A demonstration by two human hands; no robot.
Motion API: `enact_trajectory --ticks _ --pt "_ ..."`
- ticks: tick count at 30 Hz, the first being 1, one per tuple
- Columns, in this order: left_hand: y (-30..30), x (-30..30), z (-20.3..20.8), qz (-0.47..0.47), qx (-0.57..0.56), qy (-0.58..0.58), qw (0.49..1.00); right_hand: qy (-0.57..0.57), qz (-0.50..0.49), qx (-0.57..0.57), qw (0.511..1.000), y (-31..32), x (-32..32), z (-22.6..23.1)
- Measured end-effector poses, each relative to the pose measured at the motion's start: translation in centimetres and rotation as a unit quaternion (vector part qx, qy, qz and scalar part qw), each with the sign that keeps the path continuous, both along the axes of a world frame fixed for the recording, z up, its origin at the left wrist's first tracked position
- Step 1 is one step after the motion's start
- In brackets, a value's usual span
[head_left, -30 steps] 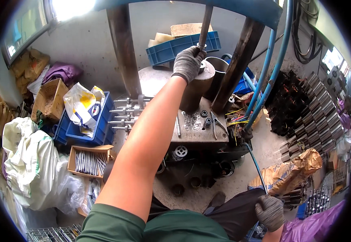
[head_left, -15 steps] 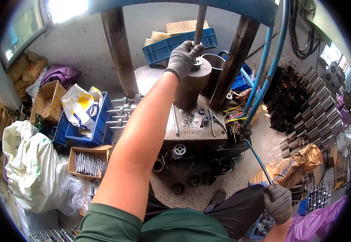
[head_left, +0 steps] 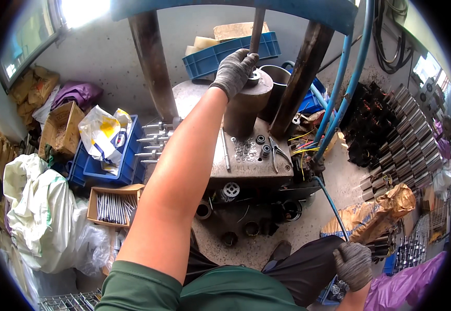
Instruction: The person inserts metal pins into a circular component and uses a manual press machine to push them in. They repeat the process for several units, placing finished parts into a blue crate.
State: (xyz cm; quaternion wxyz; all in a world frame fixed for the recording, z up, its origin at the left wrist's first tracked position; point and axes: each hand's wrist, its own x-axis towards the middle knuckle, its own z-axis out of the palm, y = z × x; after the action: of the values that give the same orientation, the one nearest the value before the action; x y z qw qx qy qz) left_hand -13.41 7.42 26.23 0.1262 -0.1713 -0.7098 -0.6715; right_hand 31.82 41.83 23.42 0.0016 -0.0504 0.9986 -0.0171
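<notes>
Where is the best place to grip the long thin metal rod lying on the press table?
Probably near the middle of the thin metal rod, pinching its two long sides from above: it lies flat on the press table, with bare surface on both sides, beside the washers.

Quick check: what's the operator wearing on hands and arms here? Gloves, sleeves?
Both hands are gloved: the left hand and right hand each wear a grey speckled knit work glove with a ribbed cuff at the wrist. The left forearm is bare from cuff up to a short dark green sleeve. No watch, bands or markings are visible.
</notes>
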Motion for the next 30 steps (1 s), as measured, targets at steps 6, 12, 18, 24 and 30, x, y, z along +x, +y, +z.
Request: enact_trajectory --ticks 6,12,18,24,30 --pt "0.0 0.4 0.3 0.011 -0.029 -0.008 0.999 0.005 -0.047 -0.094 0.994 0.1 -1.5 1.9" --pt "-0.1 0.0 0.2 0.02 -0.04 0.002 0.999 -0.042 0.032 -0.015 0.998 1.4 -1.1 1.2" --pt "0.1 -0.4 -0.3 0.028 -0.049 0.003 0.998 -0.048 0.026 -0.024 0.998 1.2 -0.9 1.4" --pt "-0.2 0.1 0.2 0.038 -0.074 0.011 0.996 -0.047 0.033 -0.044 0.997 1.4 -1.1 1.8" --pt "-0.2 0.5 0.5 0.015 -0.056 -0.009 0.998 0.014 -0.009 -0.117 0.993 1.1 -1.5 2.1"
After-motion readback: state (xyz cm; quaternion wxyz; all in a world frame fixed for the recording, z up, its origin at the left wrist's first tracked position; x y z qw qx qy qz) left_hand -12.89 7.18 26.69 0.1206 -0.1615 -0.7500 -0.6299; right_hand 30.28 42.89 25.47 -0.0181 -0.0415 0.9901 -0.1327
